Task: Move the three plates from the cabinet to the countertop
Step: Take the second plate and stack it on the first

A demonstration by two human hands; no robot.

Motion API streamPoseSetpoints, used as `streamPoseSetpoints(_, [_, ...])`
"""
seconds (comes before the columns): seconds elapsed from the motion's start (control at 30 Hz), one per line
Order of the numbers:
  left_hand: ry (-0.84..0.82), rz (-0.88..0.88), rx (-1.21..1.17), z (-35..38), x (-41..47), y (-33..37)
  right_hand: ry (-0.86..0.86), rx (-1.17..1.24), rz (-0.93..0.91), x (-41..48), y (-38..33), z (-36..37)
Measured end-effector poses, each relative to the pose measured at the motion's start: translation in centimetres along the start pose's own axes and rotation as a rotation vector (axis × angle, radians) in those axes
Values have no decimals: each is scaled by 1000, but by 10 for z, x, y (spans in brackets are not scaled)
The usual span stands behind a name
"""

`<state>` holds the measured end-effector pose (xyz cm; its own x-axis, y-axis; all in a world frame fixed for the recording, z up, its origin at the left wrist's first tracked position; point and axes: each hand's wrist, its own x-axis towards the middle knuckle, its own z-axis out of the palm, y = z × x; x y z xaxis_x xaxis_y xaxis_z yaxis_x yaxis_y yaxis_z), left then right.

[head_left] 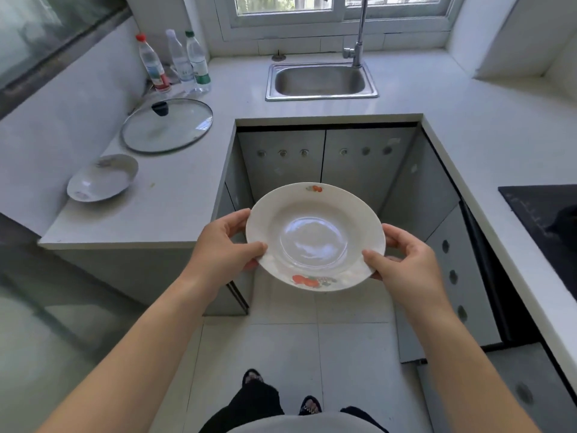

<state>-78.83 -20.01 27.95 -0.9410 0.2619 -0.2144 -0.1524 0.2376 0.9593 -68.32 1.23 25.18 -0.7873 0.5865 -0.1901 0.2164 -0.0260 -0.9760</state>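
A white plate with red fruit prints (314, 236) hangs level in the air over the tiled floor, in front of the lower cabinets. My left hand (222, 247) grips its left rim, thumb on top and fingers beneath. My right hand (402, 260) grips the right rim the same way. Another white plate (102, 177) rests tilted on the left countertop (175, 189). At the lower right a cabinet door (468, 276) stands open; its inside is hidden.
A glass pot lid (167, 125) lies on the left countertop behind the resting plate, with three plastic bottles (178, 62) in the corner. A steel sink (321, 80) with a tap sits under the window. A black cooktop (543, 226) is on the right counter.
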Motion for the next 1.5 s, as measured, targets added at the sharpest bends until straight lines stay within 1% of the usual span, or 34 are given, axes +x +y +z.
streamPoseSetpoints(0.17, [-17, -10, 2, 5, 45, 6, 19, -36, 8, 43, -11, 10])
streamPoseSetpoints(0.3, [-14, -17, -14, -4, 95, 8, 12, -66, -3, 88, -22, 36])
streamPoseSetpoints(0.47, [22, -22, -55, -34, 169, 16, 4, -122, -4, 153, -42, 87])
streamPoseSetpoints(0.7, [103, 14, -68, -100, 247, 32, -82, -180, -48, 231, -71, 180])
streamPoseSetpoints(0.8, [192, -2, -78, -135, 263, 30, -173, -184, -62, 253, -80, 222])
streamPoseSetpoints(0.93, [322, -40, -85, -182, 268, 23, -321, -260, -84, 276, -91, 284])
streamPoseSetpoints(1.13, [551, -128, -125, -242, 272, 4, -606, -367, -102, 303, -105, 383])
streamPoseSetpoints(1.37, [806, -201, -192, -283, 308, -14, -884, -480, -155, 357, -114, 486])
streamPoseSetpoints(1.5, [919, -274, -250, -296, 327, -26, -1011, -562, -257, 383, -113, 538])
